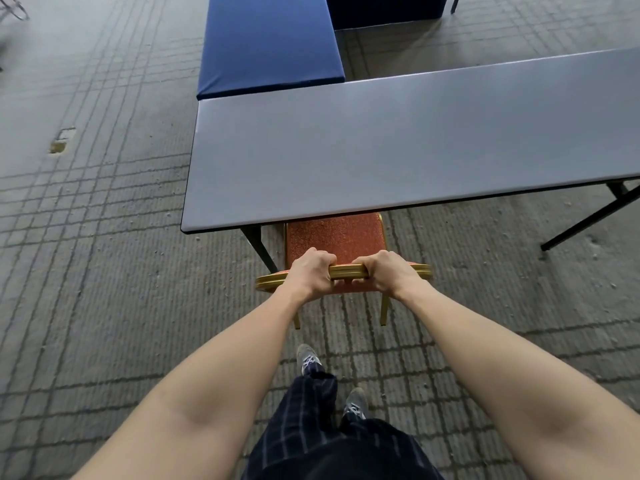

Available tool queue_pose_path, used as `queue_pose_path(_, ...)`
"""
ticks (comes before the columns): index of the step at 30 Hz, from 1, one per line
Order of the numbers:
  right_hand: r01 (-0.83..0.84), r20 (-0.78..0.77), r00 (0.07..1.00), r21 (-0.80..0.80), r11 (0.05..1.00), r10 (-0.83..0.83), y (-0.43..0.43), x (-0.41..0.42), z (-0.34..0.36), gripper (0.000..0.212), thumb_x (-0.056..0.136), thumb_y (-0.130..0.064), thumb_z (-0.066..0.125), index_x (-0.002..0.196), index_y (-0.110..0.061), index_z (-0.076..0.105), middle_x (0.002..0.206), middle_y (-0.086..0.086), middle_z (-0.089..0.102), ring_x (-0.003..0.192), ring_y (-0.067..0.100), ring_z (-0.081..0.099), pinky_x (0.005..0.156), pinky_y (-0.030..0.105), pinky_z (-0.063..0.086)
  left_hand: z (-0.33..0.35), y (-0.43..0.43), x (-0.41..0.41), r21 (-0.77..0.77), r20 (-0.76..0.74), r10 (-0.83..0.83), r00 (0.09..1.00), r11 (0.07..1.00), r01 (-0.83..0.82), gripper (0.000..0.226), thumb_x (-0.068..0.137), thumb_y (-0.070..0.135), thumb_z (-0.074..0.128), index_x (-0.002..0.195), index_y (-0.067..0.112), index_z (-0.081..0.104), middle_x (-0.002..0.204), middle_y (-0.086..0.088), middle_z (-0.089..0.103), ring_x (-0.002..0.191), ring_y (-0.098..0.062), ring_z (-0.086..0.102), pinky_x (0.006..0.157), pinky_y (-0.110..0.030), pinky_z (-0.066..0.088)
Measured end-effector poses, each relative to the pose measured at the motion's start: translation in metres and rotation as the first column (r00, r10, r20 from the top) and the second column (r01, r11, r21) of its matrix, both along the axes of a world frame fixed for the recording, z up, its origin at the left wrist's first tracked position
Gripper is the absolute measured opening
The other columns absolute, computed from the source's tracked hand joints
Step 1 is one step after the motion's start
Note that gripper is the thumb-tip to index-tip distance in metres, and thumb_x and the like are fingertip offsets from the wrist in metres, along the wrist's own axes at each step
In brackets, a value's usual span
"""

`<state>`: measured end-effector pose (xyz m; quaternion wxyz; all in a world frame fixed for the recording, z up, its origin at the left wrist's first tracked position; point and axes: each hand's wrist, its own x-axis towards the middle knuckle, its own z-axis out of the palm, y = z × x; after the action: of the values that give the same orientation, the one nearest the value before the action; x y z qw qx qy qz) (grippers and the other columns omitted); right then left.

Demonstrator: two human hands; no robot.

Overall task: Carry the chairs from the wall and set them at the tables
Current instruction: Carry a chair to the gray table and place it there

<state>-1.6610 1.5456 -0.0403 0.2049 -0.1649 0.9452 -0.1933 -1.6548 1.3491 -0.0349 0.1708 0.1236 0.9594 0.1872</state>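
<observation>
A chair (332,239) with an orange-red padded seat and a gold metal frame stands at the near long edge of a grey table (398,143), near its left end. The front of its seat is hidden under the tabletop. My left hand (310,271) and my right hand (386,271) both grip the gold top rail of the backrest, side by side, fingers curled round it. The chair's two rear legs stand on the floor just in front of my feet.
A table with a blue cover (266,39) stands beyond the grey table's left end, with a darker blue one (384,8) behind it. Black folding legs (588,220) show under the grey table at right. Grooved concrete floor lies to the left and right.
</observation>
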Motion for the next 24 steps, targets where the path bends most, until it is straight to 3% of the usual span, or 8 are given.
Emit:
queue_pose_path(4,-0.027,-0.013,1.000,0.004,1.000,0.027,0.000,0.001,-0.003,0.015,0.087,-0.031,0.072,0.101,-0.030,0.071,0.081,-0.003,0.071,0.075,0.020,0.067,0.069,0.029,0.046,-0.002,0.000,0.001,-0.005,0.006,-0.015,1.000,1.000,0.015,0.032,0.081,0.037,0.072,0.069,0.025,0.046,0.082,0.006,0.053,0.091,-0.018,0.049,0.067,-0.030,0.036)
queue_pose_path(8,-0.046,-0.030,0.998,0.012,0.999,0.046,0.001,-0.005,-0.003,0.019,0.087,-0.034,0.072,0.105,-0.027,0.070,0.085,0.001,0.072,0.077,0.023,0.067,0.070,0.032,0.049,-0.002,0.001,-0.004,-0.012,0.011,0.012,1.000,1.000,-0.011,0.025,0.080,0.037,0.072,0.071,0.025,0.052,0.084,0.006,0.057,0.088,-0.017,0.052,0.067,-0.030,0.040)
queue_pose_path(14,-0.088,-0.074,0.993,0.049,0.995,0.092,-0.014,0.006,-0.034,0.020,0.091,-0.024,0.063,0.111,-0.025,0.066,0.092,0.005,0.073,0.084,0.029,0.068,0.075,0.038,0.052,-0.027,-0.009,0.000,-0.083,0.037,0.030,0.999,0.996,-0.026,0.014,0.078,0.015,0.057,0.076,0.027,0.051,0.093,0.002,0.057,0.097,-0.021,0.050,0.073,-0.029,0.039)
queue_pose_path(20,-0.116,-0.074,0.990,0.072,0.991,0.121,-0.018,-0.071,-0.024,0.027,0.088,-0.040,0.067,0.110,-0.024,0.066,0.090,0.009,0.072,0.083,0.033,0.066,0.072,0.037,0.049,-0.025,-0.013,-0.069,-0.025,-0.014,0.118,0.993,0.993,-0.119,0.019,0.076,0.036,0.068,0.074,0.023,0.055,0.091,-0.001,0.056,0.088,-0.022,0.055,0.075,-0.033,0.047)
queue_pose_path(24,-0.105,-0.073,0.991,0.051,0.993,0.109,0.004,-0.110,-0.015,0.024,0.083,-0.039,0.073,0.104,-0.028,0.069,0.087,0.002,0.072,0.081,0.026,0.067,0.074,0.036,0.051,-0.029,0.011,-0.091,0.013,-0.116,0.152,0.982,0.988,-0.152,0.017,0.080,0.031,0.068,0.081,0.021,0.055,0.092,0.002,0.059,0.092,-0.021,0.052,0.073,-0.036,0.045)
